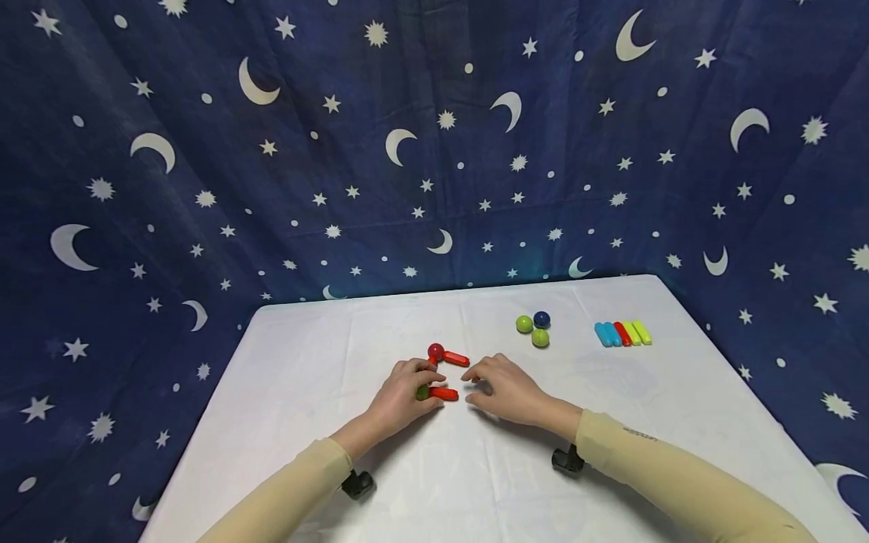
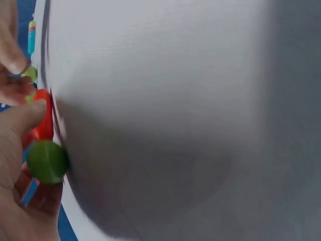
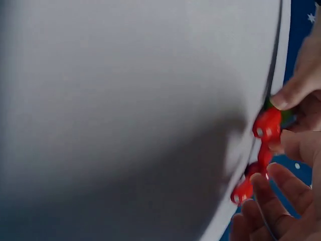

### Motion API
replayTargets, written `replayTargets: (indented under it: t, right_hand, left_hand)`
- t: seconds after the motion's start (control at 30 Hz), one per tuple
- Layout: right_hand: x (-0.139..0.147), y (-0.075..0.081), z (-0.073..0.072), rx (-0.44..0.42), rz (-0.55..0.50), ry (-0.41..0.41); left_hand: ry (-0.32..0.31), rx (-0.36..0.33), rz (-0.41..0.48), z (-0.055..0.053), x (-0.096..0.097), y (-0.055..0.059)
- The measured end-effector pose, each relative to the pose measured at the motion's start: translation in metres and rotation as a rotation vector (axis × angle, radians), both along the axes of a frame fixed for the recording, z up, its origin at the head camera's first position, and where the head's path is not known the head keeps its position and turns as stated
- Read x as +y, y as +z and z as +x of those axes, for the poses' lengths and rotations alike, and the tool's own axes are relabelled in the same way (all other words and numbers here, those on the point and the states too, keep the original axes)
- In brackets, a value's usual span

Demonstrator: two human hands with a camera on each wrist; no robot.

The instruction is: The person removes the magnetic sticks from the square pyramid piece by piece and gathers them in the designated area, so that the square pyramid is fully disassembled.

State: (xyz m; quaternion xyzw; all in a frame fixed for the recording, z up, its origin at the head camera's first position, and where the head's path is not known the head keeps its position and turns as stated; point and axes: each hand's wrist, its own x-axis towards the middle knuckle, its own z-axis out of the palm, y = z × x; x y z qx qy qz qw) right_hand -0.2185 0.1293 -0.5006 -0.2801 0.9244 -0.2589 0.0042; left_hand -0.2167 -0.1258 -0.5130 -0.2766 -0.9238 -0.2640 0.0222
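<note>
A joined ball-and-stick toy piece lies on the white table between the hands. Its red ball (image 1: 436, 351) carries a red stick (image 1: 456, 359) pointing right and another running down under the left fingers. At the near end, a green ball (image 2: 47, 161) has a second red stick (image 1: 444, 394) pointing right. My left hand (image 1: 402, 392) grips this near end, its thumb (image 2: 33, 114) against the red stick and fingers behind the green ball. Just to the right, my right hand (image 1: 508, 391) holds nothing; its spread, bent fingers face the stick ends, close to them in the right wrist view.
Two light green balls (image 1: 524, 324) and a dark blue ball (image 1: 541, 320) sit together at the back right. Farther right, several sticks (image 1: 622, 333) in blue, red and yellow lie in a row. A blue star-patterned curtain (image 1: 434, 151) hangs behind the table (image 1: 326, 332).
</note>
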Motion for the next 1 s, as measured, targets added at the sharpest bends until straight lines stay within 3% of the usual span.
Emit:
replayTargets:
  t: [0.17,0.33,0.6,0.77,1.0]
  right_hand:
    - [-0.01,-0.013,-0.004,-0.034,0.025,-0.013]
    - [-0.008,-0.013,-0.006,-0.041,0.022,-0.008]
    - [0.003,-0.006,-0.01,-0.073,0.08,0.028]
    - [0.004,-0.005,-0.012,-0.081,0.07,0.037]
    - [0.003,-0.006,-0.011,-0.094,0.068,0.018]
  left_hand:
    - [-0.079,-0.099,0.015,0.002,-0.003,0.005]
    - [-0.163,-0.161,-0.017,0.002,-0.009,0.012]
    - [-0.221,-0.06,-0.096,-0.012,-0.016,0.011]
    - [-0.26,-0.085,-0.079,-0.013,-0.014,0.013]
    - [-0.259,-0.088,-0.093,-0.013,-0.011,0.012]
